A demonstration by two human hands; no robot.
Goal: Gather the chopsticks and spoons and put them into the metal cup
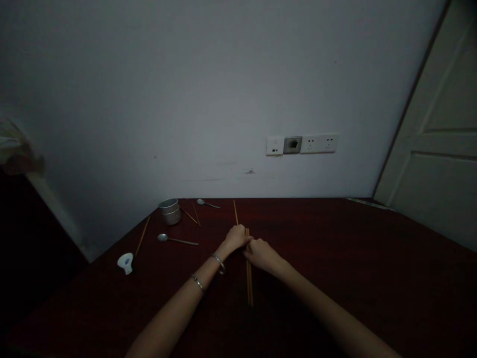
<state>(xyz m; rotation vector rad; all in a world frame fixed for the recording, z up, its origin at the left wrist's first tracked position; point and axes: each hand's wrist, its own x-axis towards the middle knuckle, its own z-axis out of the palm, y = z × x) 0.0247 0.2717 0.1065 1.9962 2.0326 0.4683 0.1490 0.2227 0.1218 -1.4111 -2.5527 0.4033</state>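
Close together over the middle of the dark red table point(316, 248) are my two hands. My right hand point(261, 253) is closed round a pair of wooden chopsticks point(249, 286), whose lower ends point towards me. Touching it, my left hand point(237, 237) has its fingers curled, with a single chopstick point(235, 211) sticking out beyond it towards the wall. The far tips of the pair show between the hands. Most of the left fingers are hidden from this angle, and so is the near end of the single chopstick.
At the left stand a metal cup point(170, 213) and, nearer me, a white ceramic spoon point(125, 262). Two metal spoons, one long-handled point(179, 240) and one by the wall point(206, 203), lie there with several loose chopsticks point(142, 236). Sockets point(311, 144) line the wall.
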